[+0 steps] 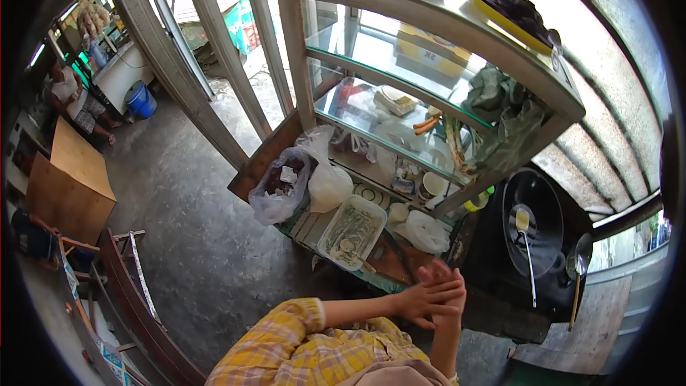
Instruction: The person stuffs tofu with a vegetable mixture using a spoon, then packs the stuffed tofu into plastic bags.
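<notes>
My left hand (429, 299) lies across my right hand (453, 287), the two touching in front of the counter. The fingers of the left are stretched out and a little apart. Those of the right point upward, partly covered and blurred at the tips. I see nothing held in either. Just beyond them is a brown board (397, 260) with a dark, long object across it. Left of the board, a clear plastic tub (330, 241) contains a pale green mixture and a utensil. A whitish plastic bag (426, 231) sits behind the board.
A glass display case (429, 71) rises behind the counter. To the right, a wok (532, 243) holds a spatula (525, 232); a ladle (580, 264) lies beside it. Plastic bags (330, 184) stand at the counter's left. A person (75, 96) sits far left near a blue bucket (141, 100).
</notes>
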Demonstrator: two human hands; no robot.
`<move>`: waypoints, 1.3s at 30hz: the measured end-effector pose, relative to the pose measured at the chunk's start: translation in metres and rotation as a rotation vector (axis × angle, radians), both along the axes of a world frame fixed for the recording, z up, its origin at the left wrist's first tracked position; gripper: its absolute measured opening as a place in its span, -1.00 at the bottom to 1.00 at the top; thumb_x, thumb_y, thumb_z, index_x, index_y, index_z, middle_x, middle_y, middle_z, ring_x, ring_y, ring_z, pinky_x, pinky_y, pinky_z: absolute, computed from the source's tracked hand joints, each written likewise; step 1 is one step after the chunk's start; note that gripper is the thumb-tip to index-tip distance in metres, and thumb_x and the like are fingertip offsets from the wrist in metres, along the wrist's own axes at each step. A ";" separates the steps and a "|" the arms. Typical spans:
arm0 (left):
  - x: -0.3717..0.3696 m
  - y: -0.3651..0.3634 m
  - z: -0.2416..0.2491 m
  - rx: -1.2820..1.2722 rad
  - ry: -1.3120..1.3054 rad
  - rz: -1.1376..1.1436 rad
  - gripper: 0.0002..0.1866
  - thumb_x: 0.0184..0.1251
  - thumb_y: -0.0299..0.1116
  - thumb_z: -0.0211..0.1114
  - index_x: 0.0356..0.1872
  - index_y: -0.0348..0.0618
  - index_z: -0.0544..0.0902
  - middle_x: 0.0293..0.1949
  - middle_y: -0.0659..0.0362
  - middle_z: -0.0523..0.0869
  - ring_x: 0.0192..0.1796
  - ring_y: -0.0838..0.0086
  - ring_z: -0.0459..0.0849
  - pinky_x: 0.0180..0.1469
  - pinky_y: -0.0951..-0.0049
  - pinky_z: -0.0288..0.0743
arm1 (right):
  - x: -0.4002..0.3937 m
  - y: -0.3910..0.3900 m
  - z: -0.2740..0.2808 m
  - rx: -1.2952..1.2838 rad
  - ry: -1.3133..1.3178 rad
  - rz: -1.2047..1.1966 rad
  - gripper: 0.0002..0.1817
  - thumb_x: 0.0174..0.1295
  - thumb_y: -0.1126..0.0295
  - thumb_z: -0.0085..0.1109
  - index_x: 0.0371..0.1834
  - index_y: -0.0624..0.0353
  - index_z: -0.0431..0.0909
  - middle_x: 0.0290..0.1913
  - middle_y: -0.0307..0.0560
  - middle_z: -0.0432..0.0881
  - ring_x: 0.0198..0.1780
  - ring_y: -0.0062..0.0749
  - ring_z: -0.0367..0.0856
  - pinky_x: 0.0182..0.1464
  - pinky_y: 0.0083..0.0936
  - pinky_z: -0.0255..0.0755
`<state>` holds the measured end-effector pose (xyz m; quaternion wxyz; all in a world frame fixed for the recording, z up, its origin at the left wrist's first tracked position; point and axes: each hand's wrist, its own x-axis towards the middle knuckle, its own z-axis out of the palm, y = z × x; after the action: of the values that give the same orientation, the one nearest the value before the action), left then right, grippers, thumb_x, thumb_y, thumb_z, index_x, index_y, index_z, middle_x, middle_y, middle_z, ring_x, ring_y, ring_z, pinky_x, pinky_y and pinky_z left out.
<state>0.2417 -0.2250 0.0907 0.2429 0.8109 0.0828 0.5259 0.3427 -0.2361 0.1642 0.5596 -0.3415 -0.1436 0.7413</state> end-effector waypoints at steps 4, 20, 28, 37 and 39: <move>-0.094 0.010 0.015 -0.320 0.455 0.342 -0.56 0.17 -0.36 0.28 0.13 0.07 0.55 0.25 0.02 0.46 0.35 0.23 0.36 0.34 -0.06 0.08 | -0.023 0.023 0.045 0.307 -0.473 -0.124 -0.46 0.37 0.12 -0.18 0.28 0.27 0.31 0.12 0.14 0.53 0.13 -0.05 0.53 0.22 -0.18 0.34; -0.343 0.139 0.078 -0.925 -0.139 0.791 -0.56 0.32 -0.03 0.19 -0.06 -0.25 0.57 -0.48 0.20 0.58 -0.44 0.57 0.52 -0.35 0.52 0.42 | -0.239 0.145 0.060 0.605 -1.073 0.327 -0.41 0.36 -0.04 -0.06 0.22 0.24 0.41 -0.16 0.00 0.61 -0.27 -0.35 0.65 -0.17 -0.41 0.45; -0.353 0.152 0.064 -1.046 -0.059 0.606 -0.73 0.33 -0.23 0.24 -0.25 -0.27 0.66 -0.48 0.26 0.65 -0.43 0.66 0.56 -0.37 0.62 0.46 | -0.298 0.204 0.011 0.635 -1.413 0.196 -0.65 0.22 0.19 0.20 -0.11 0.28 0.57 -0.39 0.02 0.65 -0.39 -0.29 0.65 -0.32 -0.44 0.47; -0.378 0.151 0.057 -1.603 -0.746 0.005 -0.85 0.40 -0.37 0.13 -0.23 -0.25 0.55 -0.20 0.11 0.66 -0.06 0.36 0.65 0.09 0.31 0.58 | -0.260 0.188 0.002 0.516 -1.269 0.003 -0.86 0.14 0.56 0.19 -0.24 0.31 0.64 -0.50 -0.13 0.65 -0.44 -0.56 0.64 -0.37 -0.61 0.48; -0.381 0.143 0.046 -1.763 -0.859 -0.138 -0.84 0.41 -0.37 0.11 -0.24 -0.27 0.54 -0.21 0.09 0.66 -0.06 0.34 0.66 0.10 0.30 0.59 | -0.254 0.187 -0.001 0.482 -1.270 -0.037 -0.87 0.15 0.58 0.17 -0.26 0.31 0.65 -0.47 -0.13 0.66 -0.44 -0.57 0.64 -0.35 -0.61 0.49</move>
<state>-0.1391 -0.0821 0.1363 0.8007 0.0819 0.3026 0.5105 0.0887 -0.0493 0.1634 0.4398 -0.5788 -0.5996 0.3347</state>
